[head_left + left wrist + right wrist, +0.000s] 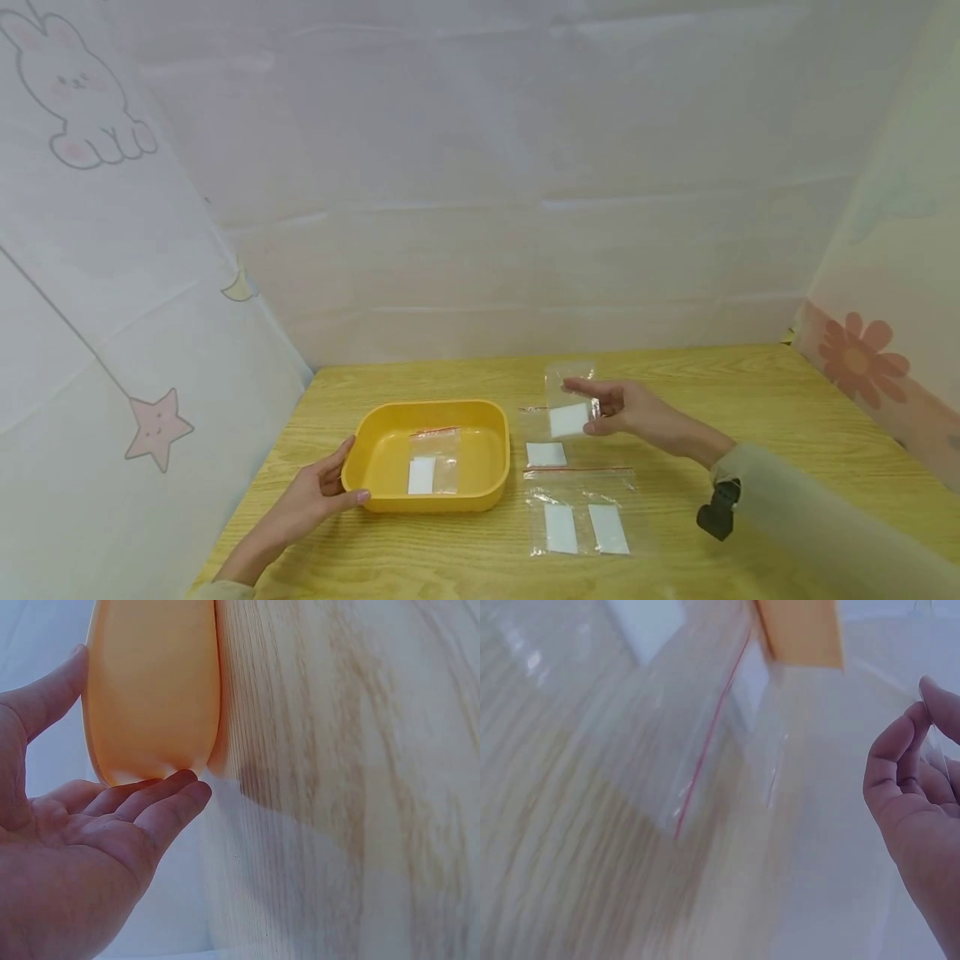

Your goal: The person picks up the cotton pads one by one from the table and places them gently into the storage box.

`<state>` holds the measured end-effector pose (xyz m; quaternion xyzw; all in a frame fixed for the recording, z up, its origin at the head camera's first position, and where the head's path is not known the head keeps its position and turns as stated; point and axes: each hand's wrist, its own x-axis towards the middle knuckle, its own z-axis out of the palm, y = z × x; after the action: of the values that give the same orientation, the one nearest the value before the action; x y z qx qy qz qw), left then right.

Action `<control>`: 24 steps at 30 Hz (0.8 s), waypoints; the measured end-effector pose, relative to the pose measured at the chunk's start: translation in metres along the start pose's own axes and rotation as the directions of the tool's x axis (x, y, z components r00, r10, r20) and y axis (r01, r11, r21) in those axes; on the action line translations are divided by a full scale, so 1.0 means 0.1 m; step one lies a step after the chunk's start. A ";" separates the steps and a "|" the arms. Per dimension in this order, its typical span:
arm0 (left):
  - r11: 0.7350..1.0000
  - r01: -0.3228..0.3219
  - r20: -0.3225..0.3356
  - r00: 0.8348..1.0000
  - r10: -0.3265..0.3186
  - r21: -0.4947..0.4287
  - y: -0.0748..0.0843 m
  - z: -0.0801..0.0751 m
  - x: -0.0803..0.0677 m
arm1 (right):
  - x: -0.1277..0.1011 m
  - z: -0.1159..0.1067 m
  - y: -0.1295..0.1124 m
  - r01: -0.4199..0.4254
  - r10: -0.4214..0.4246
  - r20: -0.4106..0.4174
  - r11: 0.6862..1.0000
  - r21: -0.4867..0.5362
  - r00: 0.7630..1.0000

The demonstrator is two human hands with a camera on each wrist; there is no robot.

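Nearest: one bag with two white strips lies on the table, not yet moved. Left hand, fingers straight, steadies the yellow tray; one bag in tray already. Right hand pinches a lifted bag above another bag. Roughly a quarter done.

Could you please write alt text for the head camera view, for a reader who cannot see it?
A person's right hand holds a small clear zip bag with a white slip above a wooden table, while the left hand rests against a yellow tray with one such bag inside. Two more bags lie on the table beside the tray.
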<state>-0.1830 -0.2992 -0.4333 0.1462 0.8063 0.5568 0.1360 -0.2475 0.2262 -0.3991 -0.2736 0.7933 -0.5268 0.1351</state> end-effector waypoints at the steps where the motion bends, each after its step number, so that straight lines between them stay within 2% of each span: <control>1: 1.000 0.001 0.000 1.000 -0.001 0.000 0.00 0.00 0.00 | 0.04 0.03 -0.03 0.001 -0.001 0.010 1.000 0.011 1.000; 16: 1.000 0.004 0.000 1.000 -0.004 -0.006 -0.01 0.00 0.00 | 0.57 0.52 -0.41 0.050 -0.066 0.129 0.991 0.125 0.989; 24: 1.000 0.023 -0.017 1.000 -0.022 0.015 -0.01 0.00 0.00 | 0.85 0.89 -0.50 0.022 -0.062 0.209 0.981 0.190 0.976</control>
<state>-0.1830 -0.2991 -0.4340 0.1334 0.8131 0.5505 0.1344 -0.2576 0.0948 -0.3840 -0.3317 0.7152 -0.5691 0.2336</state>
